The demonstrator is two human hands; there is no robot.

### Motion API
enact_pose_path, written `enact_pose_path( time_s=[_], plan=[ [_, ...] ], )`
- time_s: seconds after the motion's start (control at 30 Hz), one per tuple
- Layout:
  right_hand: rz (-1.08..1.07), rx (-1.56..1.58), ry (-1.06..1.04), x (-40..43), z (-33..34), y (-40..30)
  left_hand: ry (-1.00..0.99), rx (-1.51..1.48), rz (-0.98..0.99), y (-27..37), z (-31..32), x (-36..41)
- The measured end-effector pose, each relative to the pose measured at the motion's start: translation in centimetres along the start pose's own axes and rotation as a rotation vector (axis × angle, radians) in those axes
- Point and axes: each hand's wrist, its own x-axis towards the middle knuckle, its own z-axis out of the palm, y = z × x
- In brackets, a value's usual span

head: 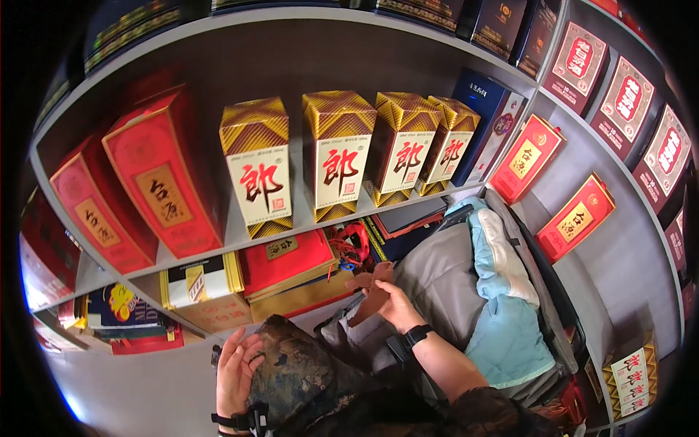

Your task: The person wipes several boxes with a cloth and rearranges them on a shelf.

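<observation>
My right hand [397,307] holds a thin reddish-brown piece of material [370,297] with uneven, pointed ends, pinched between thumb and fingers; whether it is cloth, leather or paper I cannot tell. It is above the near end of a grey padded seat or cover [437,273]. My left hand [236,358] is raised with its palm up and fingers slightly curled, holding nothing, beside my knee in dark patterned trousers [295,355]. Each wrist bears a black band.
Ahead, a grey shelf [262,243] bears white-and-gold boxes [342,169] and red boxes [169,185]. Below it lie stacked red bags [289,259] and a cardboard carton [213,314]. A light-blue garment [505,328] lies over the grey padding at right. More shelves with boxes [579,218] curve round the right.
</observation>
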Motion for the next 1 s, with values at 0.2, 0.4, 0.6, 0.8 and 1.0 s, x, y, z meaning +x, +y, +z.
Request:
enact_pose_path(
  time_s=[0.2, 0.4, 0.6, 0.8, 1.0],
  plan=[
    [-0.142, 0.234, 0.147, 5.2, -5.5, 0.4, -0.037, -0.052, -0.049, -0.4, 0.7, 1.7],
    [-0.305, 0.427, 0.160, 10.3, -2.5, 0.2, -0.068, -0.024, -0.090, -0.4, 0.3, 2.6],
    [-0.378, 0.510, 0.306, 13.9, -1.4, -0.6, -0.040, -0.037, -0.112, -0.4, -0.3, 3.3],
    [-0.446, 0.405, 0.357, 14.6, -1.4, -0.9, -0.098, -0.029, -0.144, -0.1, -0.8, 3.7],
    [-0.536, 0.441, 0.380, 15.4, -1.4, -1.4, -0.115, -0.036, -0.140, 0.0, -0.9, 3.3]
  ],
)
